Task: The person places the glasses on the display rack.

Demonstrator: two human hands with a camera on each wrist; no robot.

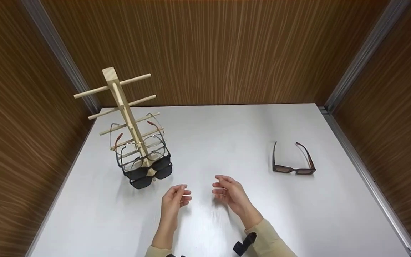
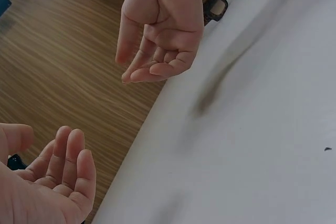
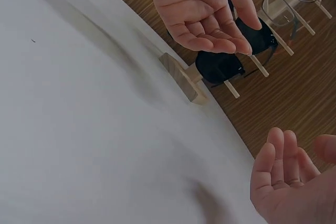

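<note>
Both hands hover over the white table with loosely curled fingers and nothing in them. My left hand [image 1: 173, 203] is just right of and nearer than a wooden eyewear stand [image 1: 125, 110]. Several glasses hang on the stand's lower pegs: black sunglasses [image 1: 142, 182] at the bottom, another dark pair [image 1: 137, 173] above, and clear-lensed glasses [image 1: 153, 141] higher up. The upper pegs carry nothing. My right hand [image 1: 236, 196] is apart from the left, palm turned inward. Brown-tinted sunglasses [image 1: 293, 170] lie at the right with temples unfolded, pointing to the back.
Wood-grain panels [image 1: 205, 53] wall the white table [image 1: 219, 135] at the back and both sides. A metal rail [image 1: 366, 178] runs along the right edge. In the right wrist view, the stand's wooden base [image 3: 184, 80] rests on the tabletop.
</note>
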